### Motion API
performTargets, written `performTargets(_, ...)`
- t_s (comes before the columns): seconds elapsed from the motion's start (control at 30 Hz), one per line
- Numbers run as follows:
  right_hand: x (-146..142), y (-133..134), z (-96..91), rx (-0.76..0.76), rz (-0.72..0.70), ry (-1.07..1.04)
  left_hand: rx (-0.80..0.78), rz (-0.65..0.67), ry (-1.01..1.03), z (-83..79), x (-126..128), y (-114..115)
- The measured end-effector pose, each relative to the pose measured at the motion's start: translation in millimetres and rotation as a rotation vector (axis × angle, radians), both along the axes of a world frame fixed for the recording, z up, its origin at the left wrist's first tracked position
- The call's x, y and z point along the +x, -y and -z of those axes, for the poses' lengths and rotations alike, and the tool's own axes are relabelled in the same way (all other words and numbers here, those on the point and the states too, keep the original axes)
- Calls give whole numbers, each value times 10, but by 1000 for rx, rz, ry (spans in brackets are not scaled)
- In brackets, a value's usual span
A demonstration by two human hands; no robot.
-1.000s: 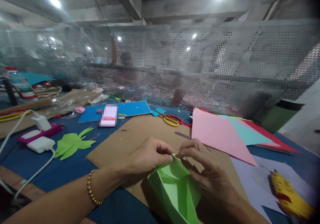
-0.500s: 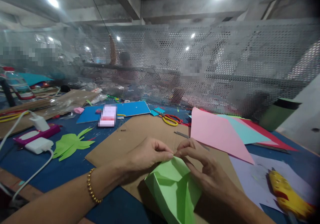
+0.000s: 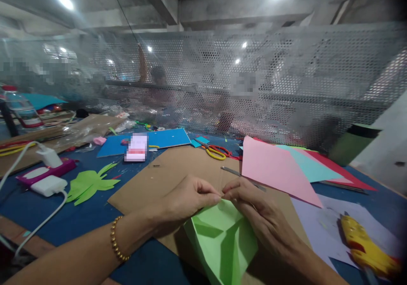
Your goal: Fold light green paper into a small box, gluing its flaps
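A folded piece of light green paper (image 3: 222, 238) with raised creases is held over a brown cardboard sheet (image 3: 143, 187). My left hand (image 3: 187, 198), with a gold bead bracelet (image 3: 117, 238) on its wrist, pinches the paper's far edge between thumb and finger. Close against it, my right hand (image 3: 254, 204) is closed on the same edge, its other fingers along the paper's right side. The two sets of fingertips nearly meet. Just beyond them lies a thin metal blade (image 3: 230, 171), partly covered by pink paper.
Scissors (image 3: 216, 151) lie behind the cardboard. Pink paper (image 3: 276, 170) and a yellow glue gun (image 3: 365, 244) are on the right. Left are green paper leaves (image 3: 92, 183), a purple power strip (image 3: 66, 165) with white cables and a phone (image 3: 136, 148). A perforated screen (image 3: 197, 77) stands behind.
The green paper has tilted and opened a little, showing more of its inner folds. My right hand has shifted slightly left; both hands still pinch the far edge.
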State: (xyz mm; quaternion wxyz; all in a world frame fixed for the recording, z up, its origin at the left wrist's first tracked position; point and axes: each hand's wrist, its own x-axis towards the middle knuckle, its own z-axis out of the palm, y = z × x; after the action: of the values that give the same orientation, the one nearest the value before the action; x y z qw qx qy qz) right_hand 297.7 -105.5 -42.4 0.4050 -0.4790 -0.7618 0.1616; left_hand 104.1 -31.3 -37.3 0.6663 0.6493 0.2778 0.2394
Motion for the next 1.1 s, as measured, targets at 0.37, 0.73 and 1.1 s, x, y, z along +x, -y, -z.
performTargets(0.37, -78, 31, -78, -110, 154, -3, 196, -28, -77, 16, -1, -39)
performTargets(0.73, -86, -13, -96, -145, 117, 40, 108, -86, -75, -15, 12, 20)
performTargets(1.1, -110, -31, -65, -198, 138, -8, 145, -51, -76, 20, 11, 27)
